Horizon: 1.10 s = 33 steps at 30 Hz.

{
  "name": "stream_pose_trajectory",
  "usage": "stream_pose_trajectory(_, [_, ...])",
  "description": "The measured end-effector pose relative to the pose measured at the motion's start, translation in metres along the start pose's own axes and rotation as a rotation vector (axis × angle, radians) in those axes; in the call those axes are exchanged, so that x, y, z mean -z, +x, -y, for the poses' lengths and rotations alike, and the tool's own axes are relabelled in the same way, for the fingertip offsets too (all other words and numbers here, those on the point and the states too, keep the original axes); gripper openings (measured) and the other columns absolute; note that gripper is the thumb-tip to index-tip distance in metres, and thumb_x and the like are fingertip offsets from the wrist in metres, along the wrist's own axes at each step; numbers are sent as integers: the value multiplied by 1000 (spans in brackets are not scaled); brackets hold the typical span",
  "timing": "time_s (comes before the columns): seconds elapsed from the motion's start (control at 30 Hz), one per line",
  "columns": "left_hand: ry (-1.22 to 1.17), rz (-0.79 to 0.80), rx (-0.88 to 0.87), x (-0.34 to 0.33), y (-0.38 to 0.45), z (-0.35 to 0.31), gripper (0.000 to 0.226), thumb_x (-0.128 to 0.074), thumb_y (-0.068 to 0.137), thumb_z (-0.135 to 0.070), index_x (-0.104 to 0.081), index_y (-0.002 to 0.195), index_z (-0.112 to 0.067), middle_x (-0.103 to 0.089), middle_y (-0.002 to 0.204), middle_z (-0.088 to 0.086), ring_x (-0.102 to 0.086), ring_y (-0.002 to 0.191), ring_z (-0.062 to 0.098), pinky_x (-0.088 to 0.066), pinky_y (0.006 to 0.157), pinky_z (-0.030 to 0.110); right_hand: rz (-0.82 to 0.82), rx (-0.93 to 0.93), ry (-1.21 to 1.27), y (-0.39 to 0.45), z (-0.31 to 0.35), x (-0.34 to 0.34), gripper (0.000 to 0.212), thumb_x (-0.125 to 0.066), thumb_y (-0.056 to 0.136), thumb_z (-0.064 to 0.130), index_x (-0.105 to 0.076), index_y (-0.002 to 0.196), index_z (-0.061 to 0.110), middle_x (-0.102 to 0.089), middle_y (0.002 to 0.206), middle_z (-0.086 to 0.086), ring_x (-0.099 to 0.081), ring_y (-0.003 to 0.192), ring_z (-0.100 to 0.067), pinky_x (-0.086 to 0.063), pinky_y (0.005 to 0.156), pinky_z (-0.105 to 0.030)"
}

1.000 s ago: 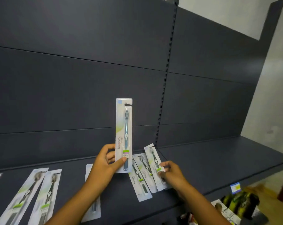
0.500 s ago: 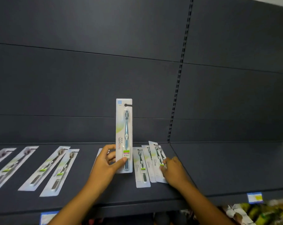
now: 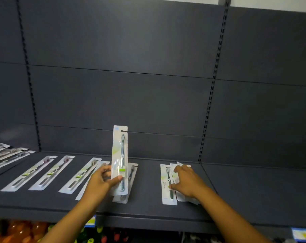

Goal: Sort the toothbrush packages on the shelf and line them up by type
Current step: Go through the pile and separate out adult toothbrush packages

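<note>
My left hand (image 3: 100, 184) grips an upright white package with a blue-grey toothbrush (image 3: 119, 155), thumb on its front near the green label. Under it another package (image 3: 131, 174) lies flat on the dark shelf (image 3: 145, 204). My right hand (image 3: 188, 183) rests flat with spread fingers on a small overlapping pile of packages (image 3: 168, 185) to the right. On the left, several packages lie in a slanted row: two with pinkish brush heads (image 3: 30, 173) (image 3: 52, 172) and one with a grey head (image 3: 80, 175).
More packages (image 3: 6, 155) sit on the neighbouring shelf bay at far left. Slotted uprights (image 3: 210, 95) divide the grey back panel. Below the shelf edge are price tags (image 3: 302, 234) and colourful goods (image 3: 17, 232). The shelf bay at right holds nothing visible.
The view has swung left, revealing more packages at left. My right hand has slid the pile to the right, away from the upright package. My left hand keeps holding its package upright.
</note>
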<state>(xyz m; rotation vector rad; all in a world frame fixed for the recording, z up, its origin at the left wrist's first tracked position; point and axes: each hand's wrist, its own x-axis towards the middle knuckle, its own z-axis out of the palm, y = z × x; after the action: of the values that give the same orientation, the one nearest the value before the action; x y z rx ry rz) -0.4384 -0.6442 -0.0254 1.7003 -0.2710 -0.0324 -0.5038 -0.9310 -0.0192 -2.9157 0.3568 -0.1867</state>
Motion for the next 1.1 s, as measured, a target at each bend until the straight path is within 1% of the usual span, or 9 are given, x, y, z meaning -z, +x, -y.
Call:
stream_pose_trajectory(0.07, [36,-21,49,9,6,9,34,-76,80,-4,-60,110,-5,-71,98,11,-68,88,25,-54,77,34,-12,20,23,5,11,-3,60,-63,87,47,-43,137,21,-41,143,-2,-37,134,-24,-39,105,-38])
stream_pose_trajectory(0.2, [114,15,138,19,13,27,28,-75,81,-4,-56,95,-18,-68,92,8,-66,82,21,-50,67,28,-23,48,54,15,28,-10,56,-61,87,47,-44,135,23,-43,140,0,-42,130,-22,-41,102,-35])
stream_pose_trajectory(0.4, [322,147,194,22,36,53,34,-77,81,-12,-53,103,-18,-67,102,4,-64,93,20,-52,90,39,-19,66,94,29,45,-19,50,-60,89,45,-45,131,23,-43,136,3,-45,123,-18,-42,95,-30])
stream_pose_trajectory(0.53, [590,216,84,13,55,61,45,-73,85,-30,-52,124,-18,-64,113,2,-60,101,19,-49,94,34,-12,68,98,41,51,-23,48,-61,89,44,-46,129,23,-44,134,2,-45,123,-18,-42,99,-30])
stream_pose_trajectory(0.63, [845,259,-25,10,62,63,50,-61,89,-49,-53,131,-24,-51,130,3,-47,121,21,-43,100,33,-17,59,92,53,58,-25,46,-62,89,44,-46,128,23,-45,132,2,-45,122,-17,-43,101,-31])
stream_pose_trajectory(0.73, [895,298,-75,10,68,70,52,-54,90,-56,-50,134,-29,-41,133,2,-34,130,23,-39,103,36,-9,58,83,63,69,-29,44,-61,89,44,-47,125,23,-46,129,2,-45,120,-17,-43,100,-31])
stream_pose_trajectory(0.87, [896,316,-148,18,73,75,56,-53,87,-62,-50,134,-31,-43,132,-1,-38,128,20,-40,104,34,7,68,97,71,89,-39,42,-61,89,43,-48,123,22,-47,127,2,-46,119,-17,-43,99,-32])
stream_pose_trajectory(1.0, [838,273,-222,35,73,57,50,-57,86,-59,-53,126,-29,-48,129,-2,-54,115,18,-47,95,33,61,91,112,70,116,-44,41,-63,88,41,-49,121,22,-48,127,0,-47,118,-19,-44,99,-34])
stream_pose_trajectory(1.1, [962,276,-329,64,73,33,49,-56,88,-55,-49,129,-30,-46,136,-4,-54,118,18,-47,96,32,100,124,116,70,137,-37,50,-64,88,42,-46,131,23,-46,135,0,-46,124,-20,-43,101,-33])
